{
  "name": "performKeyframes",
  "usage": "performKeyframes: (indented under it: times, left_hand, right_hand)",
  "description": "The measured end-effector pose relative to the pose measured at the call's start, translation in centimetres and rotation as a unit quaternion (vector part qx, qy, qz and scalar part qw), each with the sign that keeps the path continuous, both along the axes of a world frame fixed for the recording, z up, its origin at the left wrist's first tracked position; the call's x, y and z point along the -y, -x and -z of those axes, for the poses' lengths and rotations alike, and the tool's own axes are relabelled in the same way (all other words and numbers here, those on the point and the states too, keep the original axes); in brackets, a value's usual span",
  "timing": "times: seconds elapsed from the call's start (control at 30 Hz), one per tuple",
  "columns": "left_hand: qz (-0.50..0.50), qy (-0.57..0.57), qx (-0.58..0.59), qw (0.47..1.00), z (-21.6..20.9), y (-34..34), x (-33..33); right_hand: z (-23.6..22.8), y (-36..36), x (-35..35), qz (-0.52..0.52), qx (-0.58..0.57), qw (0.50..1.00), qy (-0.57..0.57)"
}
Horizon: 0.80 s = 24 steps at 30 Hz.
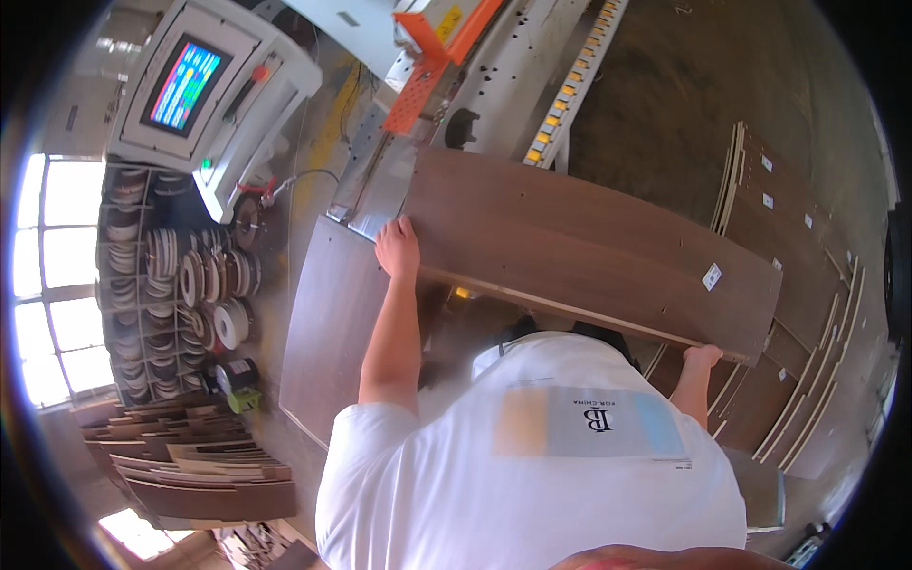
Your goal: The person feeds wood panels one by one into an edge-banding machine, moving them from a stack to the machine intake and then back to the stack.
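A long dark brown wood-grain panel (570, 247) lies level in front of me, its far left end on the metal bed of a machine (380, 180). A small white label (712, 276) is stuck near its right end. At the panel's near left corner, my left hand (397, 247) is closed on the edge, fingers bent and pointing away from me. My right hand (703, 357) grips the near edge close to the right end; its fingers are partly hidden under the board. The near edge shows a paler, bare core.
Another brown panel (328, 313) stands at my left. A control box with a lit screen (185, 85) is at the far left, above racked edging rolls (195, 275). An orange guard (418, 90) and a yellow-roller rail (570, 85) are ahead. Stacked boards lie right (798, 247) and lower left (199, 465).
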<state>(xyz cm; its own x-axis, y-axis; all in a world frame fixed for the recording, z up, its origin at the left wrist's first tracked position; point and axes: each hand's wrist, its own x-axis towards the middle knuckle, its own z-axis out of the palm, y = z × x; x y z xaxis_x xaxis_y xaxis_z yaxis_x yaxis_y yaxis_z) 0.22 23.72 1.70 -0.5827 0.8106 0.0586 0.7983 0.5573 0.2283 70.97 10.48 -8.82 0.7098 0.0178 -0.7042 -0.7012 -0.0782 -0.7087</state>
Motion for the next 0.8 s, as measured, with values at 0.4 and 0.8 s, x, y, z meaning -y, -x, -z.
performKeyframes:
  times: [0.4, 0.8]
  left_hand:
    - [0.185, -0.186, -0.07, 0.962, 1.2, 8.5, 0.7]
    - [-0.094, -0.35, 0.276, 0.89, 1.8, 24.3, -2.2]
  right_hand:
    - [-9.9, 15.1, 7.6, 0.044, -0.004, 0.984, -0.173]
    - [-0.7, -2.1, 17.6, -0.228, 0.258, 0.936, 0.073]
